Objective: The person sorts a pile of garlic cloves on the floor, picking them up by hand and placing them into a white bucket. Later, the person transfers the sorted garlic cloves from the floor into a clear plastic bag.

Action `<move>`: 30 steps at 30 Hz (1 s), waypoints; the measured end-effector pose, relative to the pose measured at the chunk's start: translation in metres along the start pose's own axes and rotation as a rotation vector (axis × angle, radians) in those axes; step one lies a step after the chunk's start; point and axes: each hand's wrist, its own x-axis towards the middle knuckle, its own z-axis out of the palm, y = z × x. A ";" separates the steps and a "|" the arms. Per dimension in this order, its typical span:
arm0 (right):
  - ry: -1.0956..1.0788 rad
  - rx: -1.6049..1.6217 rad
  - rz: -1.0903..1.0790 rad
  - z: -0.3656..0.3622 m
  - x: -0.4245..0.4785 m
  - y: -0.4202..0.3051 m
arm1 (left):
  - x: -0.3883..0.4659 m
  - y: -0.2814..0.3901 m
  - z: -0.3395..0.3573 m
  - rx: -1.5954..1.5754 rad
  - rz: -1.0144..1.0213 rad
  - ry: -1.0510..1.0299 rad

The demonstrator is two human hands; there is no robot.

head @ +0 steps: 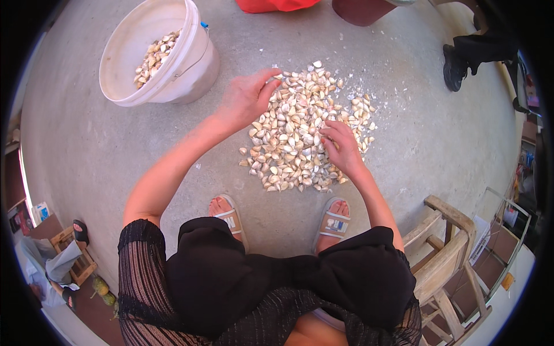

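A loose pile of garlic cloves, pale and unpeeled, is spread on the concrete floor before my feet. At the pile's far left edge is my left hand, with a garlic clove between thumb and forefinger. My right hand reaches over the right side of the pile, fingers bent down among the cloves. Whether its fingertips hold one is hidden. A white plastic bucket with a wire handle stands tilted-looking at the far left, more garlic cloves inside it.
Flakes of garlic skin litter the floor right of the pile. A red bag and a dark red bucket are at the far edge. Another person's black shoe shows at the right. A wooden chair stands near my right side.
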 end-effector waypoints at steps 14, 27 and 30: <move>0.182 -0.147 0.047 0.000 -0.042 0.007 | 0.040 -0.070 -0.161 0.622 -0.251 0.292; 0.142 -0.226 -0.056 0.017 -0.041 0.007 | -0.006 0.020 0.035 -0.052 0.149 -0.346; 0.162 -0.195 -0.012 0.014 -0.043 0.012 | -0.020 0.006 0.087 -0.074 0.109 -0.554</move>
